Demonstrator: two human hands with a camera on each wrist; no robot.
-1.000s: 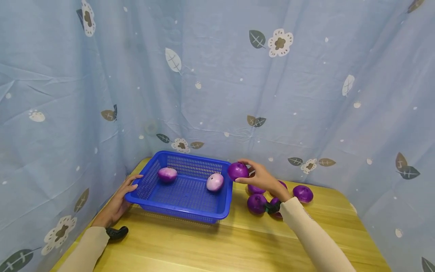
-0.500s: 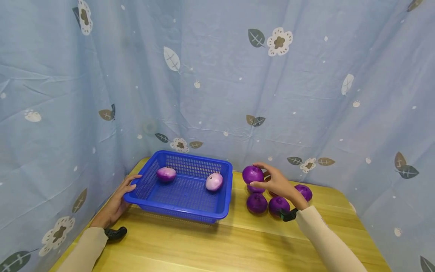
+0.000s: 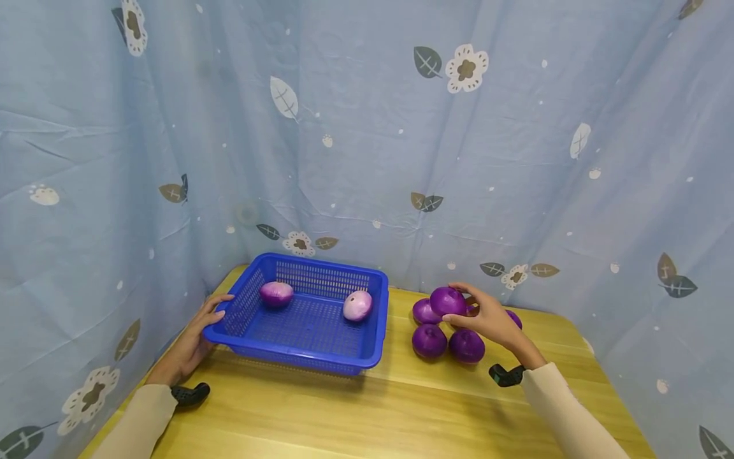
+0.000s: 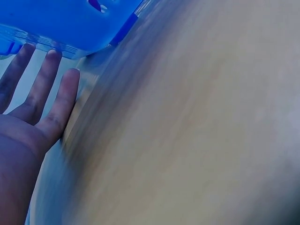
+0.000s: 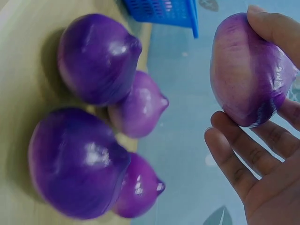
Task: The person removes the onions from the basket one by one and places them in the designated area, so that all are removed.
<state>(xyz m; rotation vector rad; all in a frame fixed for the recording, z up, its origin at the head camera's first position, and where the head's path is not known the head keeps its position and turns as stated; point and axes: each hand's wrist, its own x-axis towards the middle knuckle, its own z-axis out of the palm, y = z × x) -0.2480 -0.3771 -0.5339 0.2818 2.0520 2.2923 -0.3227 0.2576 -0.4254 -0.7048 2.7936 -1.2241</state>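
Observation:
My right hand (image 3: 486, 317) pinches a shiny purple onion (image 3: 448, 301) between thumb and fingers, raised over the group of onions on the table. The right wrist view shows the held onion's pale, streaked side (image 5: 234, 65). Below it sit several more onions, among them a front onion (image 3: 429, 340) and another onion (image 3: 467, 345) beside it. My left hand (image 3: 192, 341) touches the left rim of a blue plastic basket (image 3: 298, 352), its fingers mostly straight. Inside the basket lie a purple-and-white onion (image 3: 276, 294) at the left and a paler onion (image 3: 357, 306) at the right.
The wooden table (image 3: 298, 421) ends at a blue patterned curtain (image 3: 355, 159) behind and on both sides. One onion (image 3: 514, 319) is partly hidden behind the right hand. Black wrist-worn devices (image 3: 191, 395) sit at both wrists.
My right hand has carried the held onion rightward from the basket's right rim to over the onion group. The left hand and basket keep their places; the view has shifted slightly.

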